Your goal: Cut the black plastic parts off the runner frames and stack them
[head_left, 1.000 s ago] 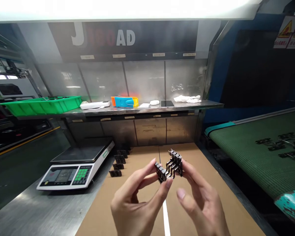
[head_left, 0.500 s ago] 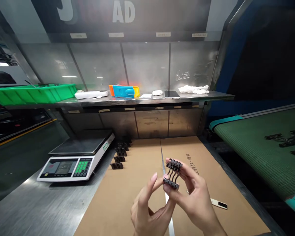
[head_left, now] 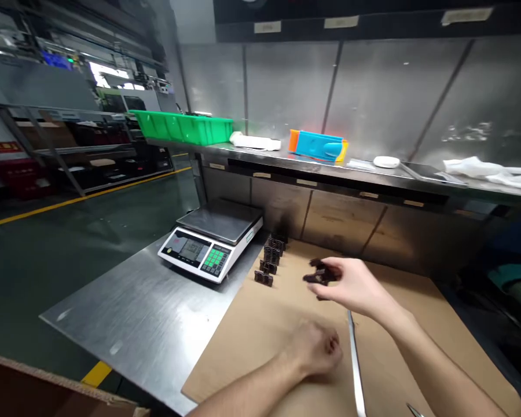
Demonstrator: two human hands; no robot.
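Note:
My right hand (head_left: 351, 286) reaches out over the brown cardboard sheet (head_left: 260, 330), fingers closed on a black ribbed plastic part (head_left: 320, 273). It hovers to the right of a short row of like black parts (head_left: 270, 262) standing on the cardboard near the scale. My left hand (head_left: 318, 350) rests low on the cardboard with its fingers curled in; something small and dark shows between them, too blurred to name.
A white weighing scale (head_left: 212, 238) with a green keypad sits on the steel table (head_left: 125, 313) to the left. The shelf behind carries a green tray (head_left: 183, 125), a blue and orange object (head_left: 318, 145) and white cloth (head_left: 488, 169). A green conveyor edge (head_left: 514, 284) shows at far right.
The view has swung left. My hands have come apart: the right one carried the black part forward toward the row, the left dropped onto the cardboard.

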